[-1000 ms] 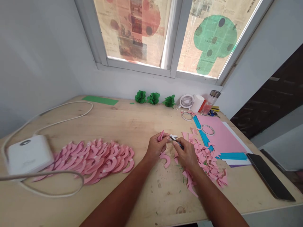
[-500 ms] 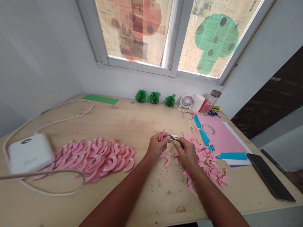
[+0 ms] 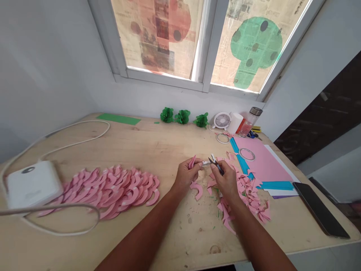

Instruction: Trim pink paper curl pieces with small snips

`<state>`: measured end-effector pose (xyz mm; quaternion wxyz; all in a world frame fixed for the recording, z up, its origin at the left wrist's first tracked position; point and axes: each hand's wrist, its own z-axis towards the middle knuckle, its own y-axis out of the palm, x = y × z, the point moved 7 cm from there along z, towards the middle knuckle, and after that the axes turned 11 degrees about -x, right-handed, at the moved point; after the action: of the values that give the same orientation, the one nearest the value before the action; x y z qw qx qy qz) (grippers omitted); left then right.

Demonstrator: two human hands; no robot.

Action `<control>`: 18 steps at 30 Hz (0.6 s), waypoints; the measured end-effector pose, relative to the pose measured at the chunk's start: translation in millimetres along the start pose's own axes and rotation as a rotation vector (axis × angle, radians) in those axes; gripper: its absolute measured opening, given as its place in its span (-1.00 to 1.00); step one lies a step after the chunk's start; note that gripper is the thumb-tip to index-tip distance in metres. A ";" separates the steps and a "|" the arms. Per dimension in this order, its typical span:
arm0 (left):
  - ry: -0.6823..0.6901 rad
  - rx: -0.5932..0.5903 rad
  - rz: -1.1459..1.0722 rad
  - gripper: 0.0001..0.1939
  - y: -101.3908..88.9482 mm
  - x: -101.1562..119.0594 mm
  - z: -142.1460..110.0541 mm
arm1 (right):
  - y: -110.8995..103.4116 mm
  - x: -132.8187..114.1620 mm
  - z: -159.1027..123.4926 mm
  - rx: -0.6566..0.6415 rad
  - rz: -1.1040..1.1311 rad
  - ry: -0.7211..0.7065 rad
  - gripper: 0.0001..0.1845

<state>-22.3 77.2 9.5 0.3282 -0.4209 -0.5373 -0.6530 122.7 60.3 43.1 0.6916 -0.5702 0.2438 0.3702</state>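
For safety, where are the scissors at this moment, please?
In the head view, the scissors are right of centre, in the right hand, close beside the left hand.

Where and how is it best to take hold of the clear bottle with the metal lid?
Best grip is probably around the upper body of the clear bottle, below its metal lid, coming from the front, over the pink sheet. It stands on its base, and its round side suits wrapping; the white cylinder is close on its left.

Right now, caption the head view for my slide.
Left hand pinching a pink paper piece, right hand holding dark scissors, near angular pink paper scraps on a pale wooden table.
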 end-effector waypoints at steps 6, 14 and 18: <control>0.009 -0.035 0.013 -0.66 4.8 -4.4 -0.8 | 8.5 -1.8 2.2 -0.083 0.262 -0.002 -0.68; -0.005 -0.108 0.142 -0.70 18.1 -4.2 -5.3 | 8.6 2.7 3.0 -0.059 0.345 0.056 -0.74; 0.057 -0.113 0.245 -0.75 19.5 1.8 -6.8 | 11.4 8.5 4.0 -0.074 0.377 0.099 -0.75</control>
<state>-7.2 66.6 18.9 0.3965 -0.4822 -0.4348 -0.6490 118.5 67.0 30.6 0.5759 -0.5569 0.3662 0.4734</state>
